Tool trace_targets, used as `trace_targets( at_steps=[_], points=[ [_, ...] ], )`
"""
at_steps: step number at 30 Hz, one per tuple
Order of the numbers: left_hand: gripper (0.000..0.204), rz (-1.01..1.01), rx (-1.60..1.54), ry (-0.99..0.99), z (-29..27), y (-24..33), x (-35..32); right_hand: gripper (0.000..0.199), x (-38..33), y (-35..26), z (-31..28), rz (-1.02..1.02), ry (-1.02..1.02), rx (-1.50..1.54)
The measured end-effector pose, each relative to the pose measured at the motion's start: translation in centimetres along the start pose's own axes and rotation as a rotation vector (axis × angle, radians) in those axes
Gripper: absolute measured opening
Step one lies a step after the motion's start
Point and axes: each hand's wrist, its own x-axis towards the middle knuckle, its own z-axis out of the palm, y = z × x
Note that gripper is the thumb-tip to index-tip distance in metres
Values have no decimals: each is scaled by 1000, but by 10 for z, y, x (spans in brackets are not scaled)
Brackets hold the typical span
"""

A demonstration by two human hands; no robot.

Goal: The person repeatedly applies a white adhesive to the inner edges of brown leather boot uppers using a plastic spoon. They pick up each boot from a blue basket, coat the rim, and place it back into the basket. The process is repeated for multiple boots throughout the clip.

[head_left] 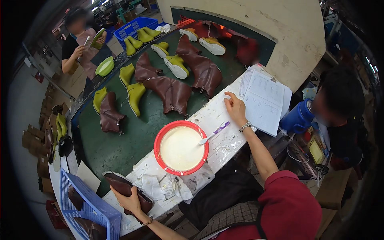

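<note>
At the lower left, my left hand (130,202) is wrapped round a dark brown leather boot upper (119,183) beside the table's near edge. My right hand (235,107) is over the white ledge (218,154), its index finger and thumb apart, with nothing visible in it. Between the hands stands a red bowl (157,155) of creamy liquid. A purple-and-white toothbrush (216,133) rests across its right rim, bristle end inward. Crumpled, stained white cloths (160,187) lie against the bowl's near side. An open notebook (266,100) is just right of my right hand.
Brown boot uppers (170,94) and yellow-green shoe forms (136,98) are spread over the green belt (96,142). A blue basket (110,216) with brown uppers stands lower left. A blue jug (298,116) and a person (340,96) are at right; another person (78,48) works across the belt.
</note>
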Motion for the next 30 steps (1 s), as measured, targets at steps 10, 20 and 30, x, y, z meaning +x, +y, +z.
trace_targets(
  at_steps=[10, 20, 30],
  points=[
    [103, 17, 17, 9, 4, -9, 2, 38, 0, 6, 1, -6, 1, -15],
    [103, -4, 43, -3, 3, -4, 2, 50, 41, -11, 8, -129, -487, -510],
    [102, 4, 21, -24, -1, -3, -2, 56, 44, -11, 3, -124, -448, -479]
  ],
)
